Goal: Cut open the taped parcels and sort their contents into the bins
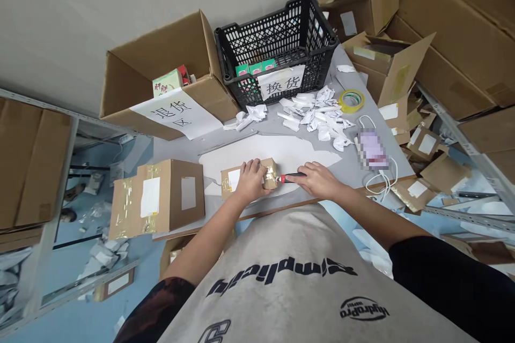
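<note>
A small cardboard box (pixel 230 178) with a white label and clear tape lies on a white sheet (pixel 237 151) at the table's front. My left hand (pixel 251 181) grips it from above, fingers over the top and thumb at the near side. In my right hand (pixel 317 180) is a red and black box cutter (pixel 293 177). Its tip is at the taped right end of the box; how far the blade reaches into the tape is too small to tell.
Behind stand an open carton (pixel 161 112) with small boxes inside and a black plastic crate (pixel 277 37) holding green boxes. Crumpled paper (pixel 322 112), a tape roll (pixel 351 101) and a phone (pixel 372 149) with a cable lie right. A larger box (pixel 185 195) stands left.
</note>
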`<state>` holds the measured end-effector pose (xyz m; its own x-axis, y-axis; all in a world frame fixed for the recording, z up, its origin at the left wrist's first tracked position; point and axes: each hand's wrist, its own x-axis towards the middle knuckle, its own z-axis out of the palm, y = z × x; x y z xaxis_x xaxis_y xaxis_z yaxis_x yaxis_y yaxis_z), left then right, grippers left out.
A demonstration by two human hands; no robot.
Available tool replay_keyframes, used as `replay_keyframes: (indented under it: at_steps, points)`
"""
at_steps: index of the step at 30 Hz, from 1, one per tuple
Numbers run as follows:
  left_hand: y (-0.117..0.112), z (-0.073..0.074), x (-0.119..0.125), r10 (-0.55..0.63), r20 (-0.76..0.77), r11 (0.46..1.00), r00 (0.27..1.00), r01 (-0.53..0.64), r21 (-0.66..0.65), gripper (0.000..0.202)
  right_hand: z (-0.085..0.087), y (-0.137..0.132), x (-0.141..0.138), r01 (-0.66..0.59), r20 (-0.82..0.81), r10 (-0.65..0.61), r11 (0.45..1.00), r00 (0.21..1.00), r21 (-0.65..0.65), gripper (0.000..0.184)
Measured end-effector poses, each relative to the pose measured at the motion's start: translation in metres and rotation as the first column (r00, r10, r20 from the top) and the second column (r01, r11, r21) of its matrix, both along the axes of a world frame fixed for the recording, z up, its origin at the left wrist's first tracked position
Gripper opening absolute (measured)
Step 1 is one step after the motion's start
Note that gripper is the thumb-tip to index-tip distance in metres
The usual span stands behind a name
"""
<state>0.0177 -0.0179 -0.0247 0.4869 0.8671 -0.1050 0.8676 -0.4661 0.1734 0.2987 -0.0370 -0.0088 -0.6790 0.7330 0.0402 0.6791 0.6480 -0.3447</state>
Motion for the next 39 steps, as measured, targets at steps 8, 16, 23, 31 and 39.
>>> replay_keyframes:
  at_steps: [8,16,23,31,39]
  points:
    - [-0.005,0.001,0.001,-0.012,-0.043,1.000,0.999,0.013,0.027,0.071,0.004,0.001,-0.006,-0.029,0.142,0.019,0.998,0.990,0.063,0.048]
    - [-0.005,0.002,-0.001,-0.001,-0.001,0.999,1.000,0.001,0.033,0.066,-0.006,-0.017,-0.016,0.056,0.162,-0.067,0.996,0.985,0.074,0.053]
    - [-0.006,0.003,-0.002,0.024,0.021,0.999,0.999,-0.025,0.027,0.065,-0.018,-0.035,-0.030,0.212,0.155,-0.229,0.970,0.961,0.118,0.053]
    - [-0.008,0.003,0.000,0.039,0.008,0.998,0.999,-0.039,0.048,0.070,-0.008,-0.015,-0.021,0.106,0.137,-0.115,0.992,0.984,0.074,0.047]
    - [0.003,0.008,-0.005,0.048,0.052,0.999,0.997,-0.047,-0.022,0.098,-0.030,-0.042,-0.020,0.356,-0.037,-0.355,0.934,0.934,0.025,0.046]
